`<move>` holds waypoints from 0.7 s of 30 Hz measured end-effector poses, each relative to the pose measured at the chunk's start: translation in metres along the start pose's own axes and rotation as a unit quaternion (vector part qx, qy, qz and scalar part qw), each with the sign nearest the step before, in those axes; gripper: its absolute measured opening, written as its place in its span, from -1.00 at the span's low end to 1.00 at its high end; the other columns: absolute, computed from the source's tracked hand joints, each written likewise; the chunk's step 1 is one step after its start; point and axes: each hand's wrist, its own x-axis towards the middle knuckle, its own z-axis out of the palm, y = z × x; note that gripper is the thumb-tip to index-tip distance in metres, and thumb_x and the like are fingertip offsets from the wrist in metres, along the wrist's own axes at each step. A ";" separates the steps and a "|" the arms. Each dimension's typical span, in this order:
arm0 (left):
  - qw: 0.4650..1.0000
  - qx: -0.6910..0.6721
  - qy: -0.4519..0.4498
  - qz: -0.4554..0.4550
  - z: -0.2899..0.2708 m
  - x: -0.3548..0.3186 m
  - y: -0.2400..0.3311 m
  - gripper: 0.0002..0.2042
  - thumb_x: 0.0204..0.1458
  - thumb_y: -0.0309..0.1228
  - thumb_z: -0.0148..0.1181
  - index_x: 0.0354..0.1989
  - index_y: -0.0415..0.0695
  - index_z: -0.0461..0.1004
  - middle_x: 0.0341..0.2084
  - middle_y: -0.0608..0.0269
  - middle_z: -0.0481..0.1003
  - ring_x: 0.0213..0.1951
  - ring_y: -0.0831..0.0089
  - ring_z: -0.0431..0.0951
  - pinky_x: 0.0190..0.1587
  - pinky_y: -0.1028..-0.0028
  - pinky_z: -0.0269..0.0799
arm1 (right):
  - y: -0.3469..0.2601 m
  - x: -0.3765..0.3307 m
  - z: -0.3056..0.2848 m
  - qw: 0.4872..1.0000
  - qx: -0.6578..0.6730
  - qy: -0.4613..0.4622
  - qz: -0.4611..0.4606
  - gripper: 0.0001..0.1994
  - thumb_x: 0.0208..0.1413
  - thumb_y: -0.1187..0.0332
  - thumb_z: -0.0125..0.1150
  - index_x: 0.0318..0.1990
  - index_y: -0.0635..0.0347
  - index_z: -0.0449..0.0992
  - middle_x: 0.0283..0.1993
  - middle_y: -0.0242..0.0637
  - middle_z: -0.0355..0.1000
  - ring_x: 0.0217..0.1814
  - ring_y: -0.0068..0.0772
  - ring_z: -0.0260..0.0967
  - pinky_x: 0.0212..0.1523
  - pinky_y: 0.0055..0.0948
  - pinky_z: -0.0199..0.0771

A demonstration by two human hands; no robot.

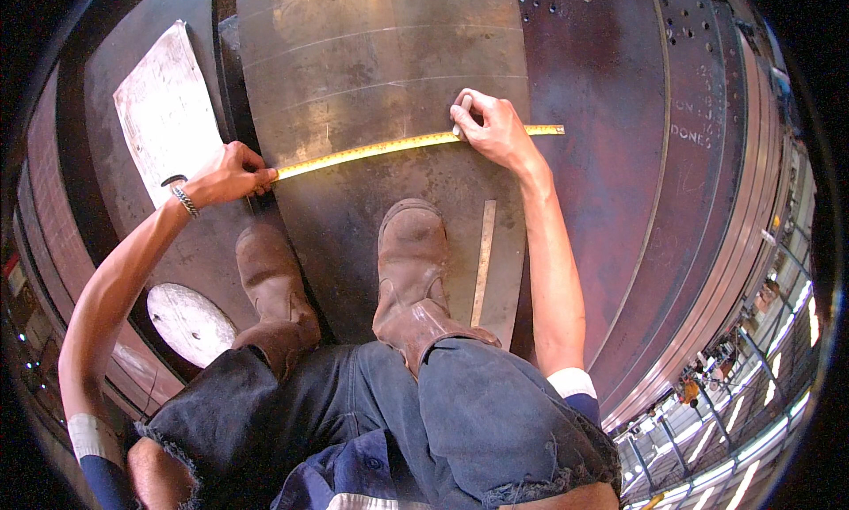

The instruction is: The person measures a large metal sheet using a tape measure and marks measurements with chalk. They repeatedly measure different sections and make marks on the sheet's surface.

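Observation:
A yellow tape measure (371, 150) stretches across a brown steel plate (380, 64) marked with several thin pale lines. At the plate's left edge, my left hand (228, 174) pinches the tape between thumb and fingers. My right hand (502, 137) is closed round a short pale stick (459, 119) that looks like chalk, its lower tip at the tape. Past that hand, the tape's free end sticks out over the plate's right edge onto a darker plate. A narrow steel ruler (484, 261) lies on the plate, right of my right boot (414, 254).
My left boot (267, 267) stands near a dark gap along the plate's left side. Beyond it lie a whitish flat piece (168, 103) and a pale oval piece (188, 323). On the right, a dark red plate (592, 95) has several drilled holes, with railings (721, 413) lower down.

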 end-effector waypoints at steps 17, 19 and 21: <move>1.000 0.018 0.005 0.014 -0.001 -0.001 0.000 -0.63 0.07 -0.13 0.18 -0.49 -0.24 0.61 -0.63 0.20 0.56 -0.55 0.50 0.53 -0.43 0.42 0.43 | -0.001 0.003 0.009 0.976 0.038 0.211 -0.050 -0.83 0.21 0.34 0.10 -0.35 0.25 0.43 -0.52 -0.26 0.50 -0.54 -0.43 0.45 -0.48 -0.43 0.39; 1.000 0.016 0.004 0.018 -0.001 0.001 0.000 -0.64 0.07 -0.14 0.18 -0.49 -0.24 0.61 -0.63 0.19 0.56 -0.55 0.50 0.53 -0.43 0.41 0.43 | 0.007 0.000 0.006 0.987 0.075 0.140 -0.009 -0.83 0.19 0.34 0.10 -0.37 0.26 0.45 -0.54 -0.26 0.49 -0.54 -0.45 0.43 -0.47 -0.45 0.38; 1.000 0.012 0.005 0.015 -0.001 0.000 0.001 -0.64 0.07 -0.14 0.18 -0.48 -0.24 0.61 -0.63 0.19 0.56 -0.55 0.50 0.53 -0.42 0.42 0.43 | 0.009 -0.001 0.006 0.994 0.070 0.081 0.027 -0.81 0.16 0.33 0.09 -0.41 0.26 0.46 -0.56 -0.25 0.48 -0.52 -0.45 0.43 -0.43 -0.42 0.38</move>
